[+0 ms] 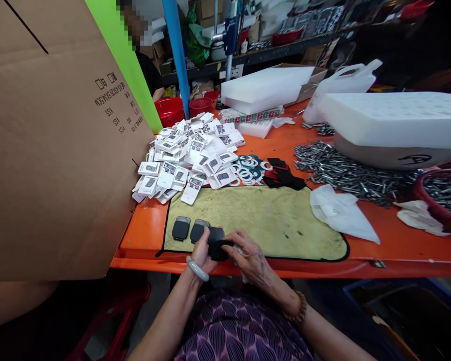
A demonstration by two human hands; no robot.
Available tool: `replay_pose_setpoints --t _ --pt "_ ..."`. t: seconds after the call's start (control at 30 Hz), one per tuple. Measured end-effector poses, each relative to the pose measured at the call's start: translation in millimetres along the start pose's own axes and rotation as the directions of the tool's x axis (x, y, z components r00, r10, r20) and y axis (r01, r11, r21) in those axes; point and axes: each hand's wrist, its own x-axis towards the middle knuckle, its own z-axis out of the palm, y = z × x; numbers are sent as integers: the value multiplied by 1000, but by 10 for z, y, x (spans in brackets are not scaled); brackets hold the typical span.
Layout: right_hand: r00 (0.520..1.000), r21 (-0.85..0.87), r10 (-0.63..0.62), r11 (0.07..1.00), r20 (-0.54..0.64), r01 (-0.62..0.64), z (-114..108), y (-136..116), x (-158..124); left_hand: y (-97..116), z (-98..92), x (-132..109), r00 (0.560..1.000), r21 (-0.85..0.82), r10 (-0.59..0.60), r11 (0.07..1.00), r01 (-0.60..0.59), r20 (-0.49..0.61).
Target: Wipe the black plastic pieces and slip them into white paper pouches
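Over the table's front edge, my left hand is closed around a flat, dark, rounded-square case. My right hand pinches a small black piece, like a cloth pouch, against the lower part of that case. Something whitish shows under the right fingers, too hidden to name. Two similar dark cases, one at the left and one beside my left thumb, lie on a yellow-green cloth.
Small white printed boxes are heaped behind the cloth, near white rings and black pouches. Metal pins and a white plastic bag lie right. A large cardboard box blocks the left. Another person's arm shows behind.
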Motion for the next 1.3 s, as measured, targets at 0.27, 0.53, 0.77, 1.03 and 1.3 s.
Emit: replay_pose_setpoints --t 0.27,0.53,0.77,1.03,1.3 --pt "938 50 341 940 -65 -338 53 160 109 -51 61 -87 997 112 -57 992 50 55" --pt "938 -27 287 954 -193 -298 -92 189 181 -142 18 -19 998 79 -42 996 38 50" --pt "975 -207 -78 978 -206 35 204 -117 50 -289 133 57 994 132 104 985 -109 39" --pt "902 32 279 958 -330 -285 -34 356 361 -348 150 37 983 168 178 971 -170 -34" --pt "820 516 538 655 194 -552 3 317 73 -102 75 342 827 529 559 718 -453 -50"
